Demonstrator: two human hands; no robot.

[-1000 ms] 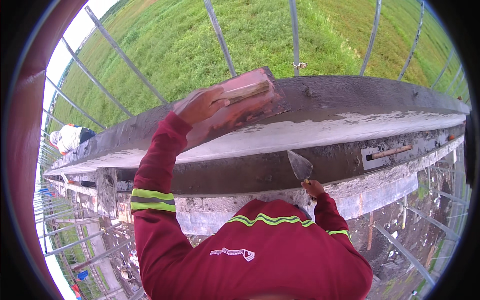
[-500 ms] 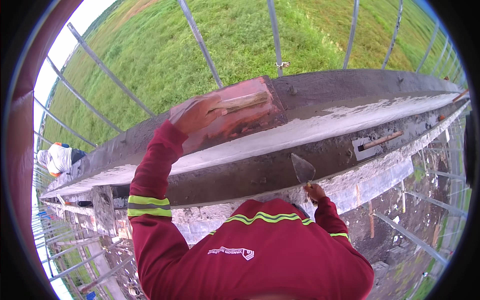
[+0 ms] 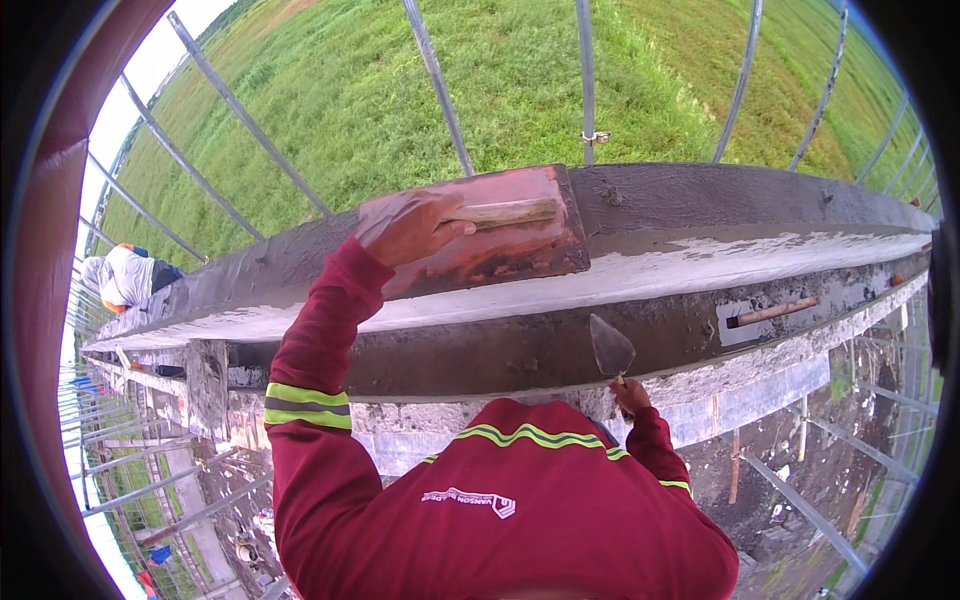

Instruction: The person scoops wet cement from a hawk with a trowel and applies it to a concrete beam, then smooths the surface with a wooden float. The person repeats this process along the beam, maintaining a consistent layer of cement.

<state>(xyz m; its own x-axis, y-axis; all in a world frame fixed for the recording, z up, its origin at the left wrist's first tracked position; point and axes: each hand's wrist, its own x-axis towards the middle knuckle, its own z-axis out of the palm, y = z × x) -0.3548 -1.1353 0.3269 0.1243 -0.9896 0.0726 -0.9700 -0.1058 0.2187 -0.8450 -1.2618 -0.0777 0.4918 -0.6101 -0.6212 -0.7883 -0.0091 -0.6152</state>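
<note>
My left hand (image 3: 412,230) is closed around the wooden handle of a large rectangular plastering float (image 3: 530,252), reddish and smeared with mortar. The float lies over the top ledge (image 3: 690,200), which is coated in dark wet mortar, and its near edge overhangs the white wall face. Lower right, my right hand (image 3: 630,396) grips the short handle of a pointed trowel (image 3: 610,348). Its grey blade points away from me, above the lower mortar-covered channel (image 3: 480,352). The fingers of the right hand are only partly visible.
Metal posts (image 3: 587,80) stand along the far side, before a grassy field. A short stick (image 3: 775,312) rests in the channel at right; a concrete stub (image 3: 207,385) crosses it at left. Another person (image 3: 125,278) bends over the ledge far left. Scaffold pipes and rubble lie below.
The whole view has shifted and tilted slightly. Against the ledge, the float has moved little, perhaps slightly left. Both hands keep their hold, and the trowel stays over the channel.
</note>
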